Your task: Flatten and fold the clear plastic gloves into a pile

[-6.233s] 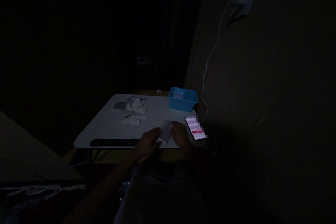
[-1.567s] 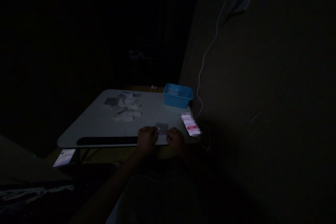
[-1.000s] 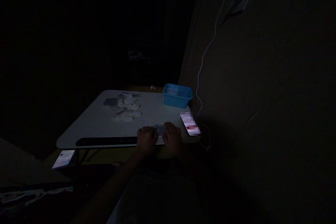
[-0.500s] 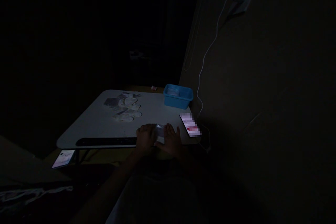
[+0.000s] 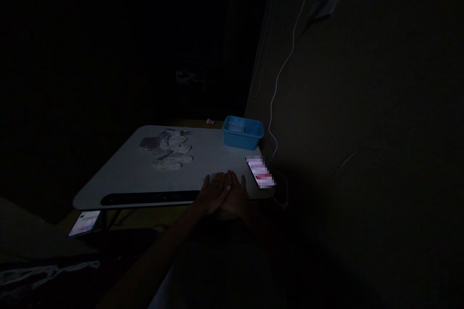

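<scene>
Side by side at the front edge of the white table, my left hand and my right hand lie flat with fingers stretched forward, the thumbs meeting or crossing between them. Under the fingertips a small strip of a clear plastic packet peeks out; my hands cover the rest of it. Just right of my right hand is a lit phone, its screen blurred. Further left lie several pale, flat rounded pieces with clear wrappers among them. The scene is very dark.
A blue basket holding a pale packet stands at the back right corner. A white cable runs down the wall from a socket. A second lit device sits below the table's left front. A small pinkish-white object is behind the table.
My left hand has uncurled and moved right, onto the clear packet, flattening beside my right hand. The packet, visible between my hands before, is now mostly covered. The view has shifted slightly.
</scene>
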Motion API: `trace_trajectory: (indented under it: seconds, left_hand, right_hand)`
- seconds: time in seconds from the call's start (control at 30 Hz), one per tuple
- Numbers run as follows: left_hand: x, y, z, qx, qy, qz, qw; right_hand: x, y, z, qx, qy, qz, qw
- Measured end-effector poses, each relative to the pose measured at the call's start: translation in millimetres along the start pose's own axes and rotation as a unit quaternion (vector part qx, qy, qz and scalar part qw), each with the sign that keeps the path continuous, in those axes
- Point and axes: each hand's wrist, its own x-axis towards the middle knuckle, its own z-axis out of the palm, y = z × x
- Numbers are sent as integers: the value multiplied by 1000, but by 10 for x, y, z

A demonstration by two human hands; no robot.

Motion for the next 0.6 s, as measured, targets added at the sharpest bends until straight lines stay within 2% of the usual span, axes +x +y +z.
trace_trajectory:
  seconds: [0.33,0.6]
  left_hand:
    - [-16,-106,-76,-16,-12,-38,999]
    - [14,-311,-28,38,19,-28,999]
  right_hand:
    - [15,12,44,13,9,1,1000]
    - [3,0,48,10,27,7,1000]
